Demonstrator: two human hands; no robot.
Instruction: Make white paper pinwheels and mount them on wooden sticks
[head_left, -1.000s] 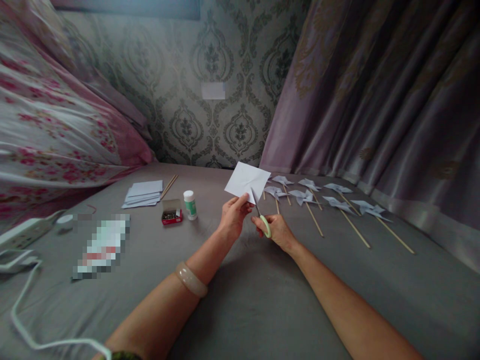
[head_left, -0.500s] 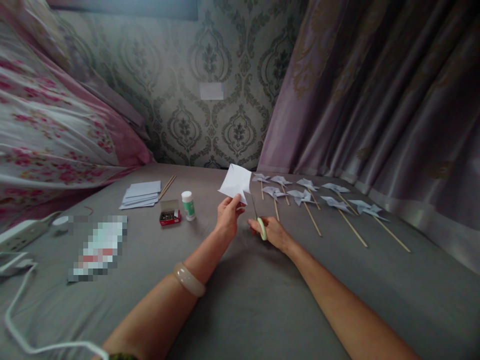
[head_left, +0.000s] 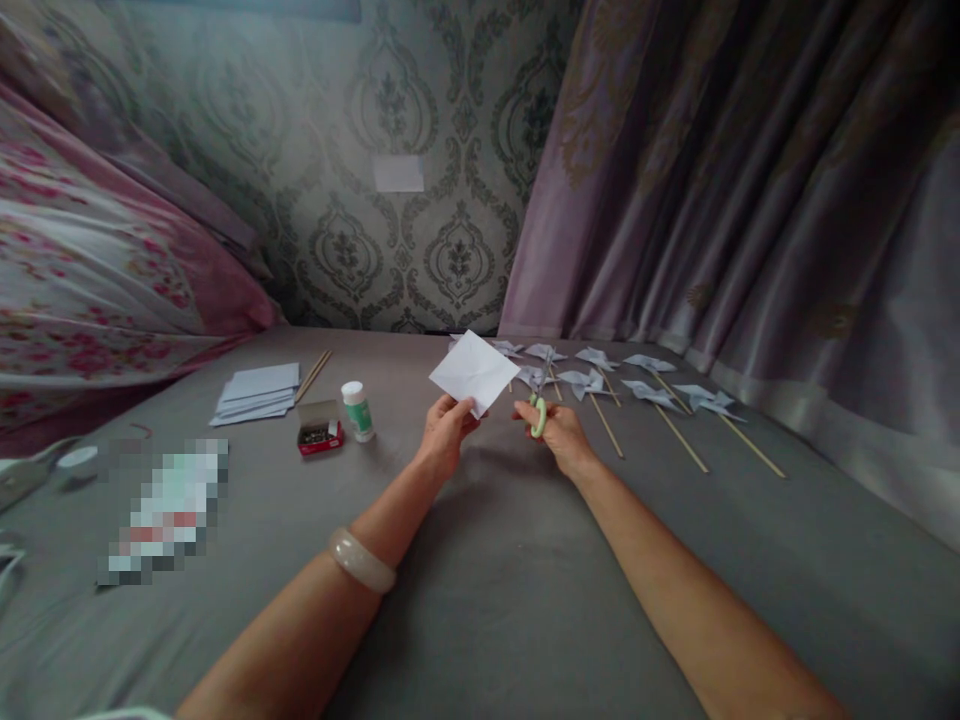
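A square sheet of white paper (head_left: pixel 474 370) with crease lines is pinched at its lower corner by my left hand (head_left: pixel 446 435), which is closed on it. To the right, my right hand (head_left: pixel 564 436) is wrapped round the pale green handles of a pair of scissors (head_left: pixel 538 415). Their blades point up and away, apart from the paper. Behind the scissors lie several white paper pinwheels (head_left: pixel 589 383) on wooden sticks, partly covered by the scissors and the sheet.
On the left are a stack of white paper (head_left: pixel 259 388), wooden sticks (head_left: pixel 313 375), a small red box of metal pieces (head_left: pixel 321 438), a white-and-green glue stick (head_left: pixel 358 412) and a blurred packet (head_left: pixel 169 510). A grey sheet (head_left: pixel 480 600) covers the surface; curtains (head_left: pixel 675 200) hang at right.
The paper has turned so that one corner points up, and its cut edges no longer show clearly. The scissors have moved right and upward, away from the paper. The view has shifted slightly right.
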